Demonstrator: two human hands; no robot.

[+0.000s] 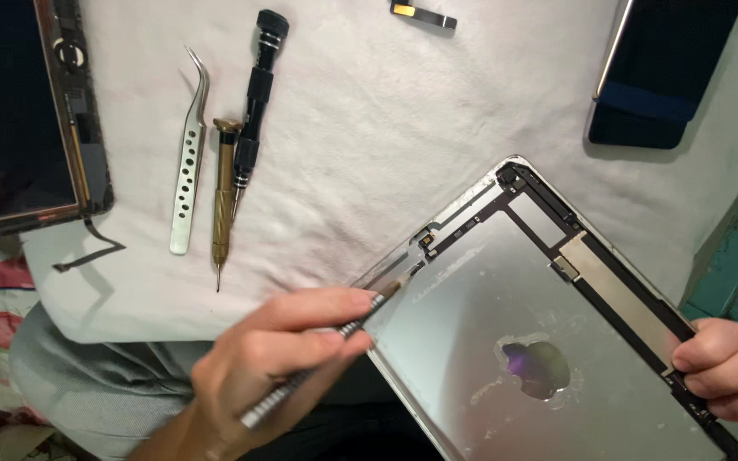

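Tablet shell [506, 324] steadied by right hand [728, 367]; left hand [275, 358] pressing spudger [335, 363].

A tablet's bare aluminium back shell [471, 341] looks matt and smooth, scuffed around its cutout. It rests on a soft, nubbly white towel [360, 128]. The perforated tweezers [188, 179] are brushed steel; one screwdriver [221, 192] is dull brass.

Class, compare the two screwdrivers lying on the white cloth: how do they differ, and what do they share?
The black screwdriver is dark with a knurled cap; the brass screwdriver is golden-brown. The black screwdriver reaches higher up the cloth; the brass screwdriver's tip ends lower. Both lie untouched, side by side, tips toward the person, beside the tweezers.
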